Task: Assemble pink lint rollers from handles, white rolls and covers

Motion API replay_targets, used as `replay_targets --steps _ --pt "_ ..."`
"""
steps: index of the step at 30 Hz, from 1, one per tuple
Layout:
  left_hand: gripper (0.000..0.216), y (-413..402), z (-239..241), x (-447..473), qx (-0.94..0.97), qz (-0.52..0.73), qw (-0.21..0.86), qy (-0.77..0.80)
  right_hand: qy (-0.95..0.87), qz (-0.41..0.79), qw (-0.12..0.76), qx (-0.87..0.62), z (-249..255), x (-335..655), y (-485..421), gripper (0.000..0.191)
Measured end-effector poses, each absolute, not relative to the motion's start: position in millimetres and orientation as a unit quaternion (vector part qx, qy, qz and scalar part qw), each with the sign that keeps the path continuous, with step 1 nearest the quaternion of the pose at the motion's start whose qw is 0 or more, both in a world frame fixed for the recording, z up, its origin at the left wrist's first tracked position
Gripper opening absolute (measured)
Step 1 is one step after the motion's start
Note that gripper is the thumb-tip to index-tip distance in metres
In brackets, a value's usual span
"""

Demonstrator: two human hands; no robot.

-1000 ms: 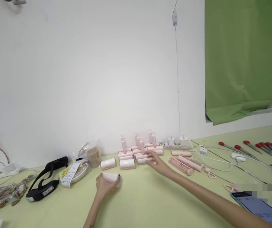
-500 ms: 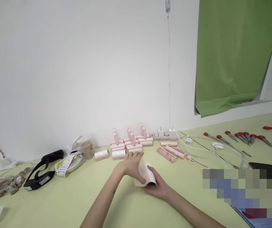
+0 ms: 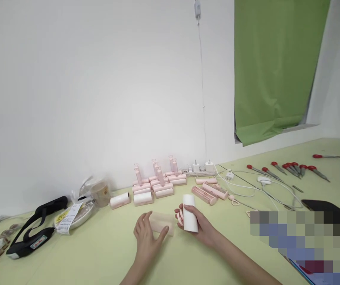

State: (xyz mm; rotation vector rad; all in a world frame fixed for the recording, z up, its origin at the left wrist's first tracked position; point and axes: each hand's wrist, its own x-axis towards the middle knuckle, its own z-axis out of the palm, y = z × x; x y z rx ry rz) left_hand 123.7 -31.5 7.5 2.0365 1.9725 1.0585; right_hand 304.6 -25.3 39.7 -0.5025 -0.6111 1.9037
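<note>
My right hand [image 3: 201, 221] is closed round a white lint-roller refill [image 3: 190, 213], held upright above the table. Between the same fingers, left of the refill, a pink curved part [image 3: 180, 217] shows; most of it is hidden. My left hand [image 3: 148, 233] has its thumb and fingers spread about a translucent pink cover [image 3: 159, 225], which looks blurred and low over the table. Whether the fingertips touch the cover is hard to see. Behind the hands lie two more white refills [image 3: 120, 200] and rows of pink lint rollers [image 3: 164, 186], several with upright handles.
Pink roller parts [image 3: 210, 192] lie right of the rows. A power strip [image 3: 199, 173], white cables [image 3: 265, 181] and several red-ended tools [image 3: 291, 168] are further right. To the left are a wrapped container [image 3: 75, 215], a black strap [image 3: 36, 233] and a plastic-wrapped cup [image 3: 100, 192].
My left hand has moved left and down, away from the refill, with the translucent cover now apart from it. My right hand has turned the refill upright. The view has shifted slightly right.
</note>
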Motion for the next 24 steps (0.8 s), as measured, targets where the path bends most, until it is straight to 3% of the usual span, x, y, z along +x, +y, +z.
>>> replay_targets --steps 4,9,15,18,24 --pt "0.039 -42.2 39.7 143.7 0.749 0.381 0.218 0.496 -0.227 0.81 0.507 -0.191 42.3 298.9 -32.6 0.015" --pt "0.03 -37.0 47.7 160.2 0.683 0.449 0.354 0.455 -0.211 0.813 0.507 -0.193 43.1 298.1 -32.7 0.014" --pt "0.045 -33.4 44.2 162.1 0.609 0.467 0.47 0.436 -0.174 0.814 0.523 -0.184 39.4 293.7 -31.6 0.023" --pt "0.047 -34.3 40.9 163.1 0.588 0.464 0.485 0.451 -0.17 0.816 0.523 -0.179 38.8 292.0 -33.1 0.022" --pt "0.029 -31.6 33.6 160.7 0.642 0.465 0.391 0.467 -0.188 0.81 0.521 -0.191 42.2 294.9 -36.8 0.024"
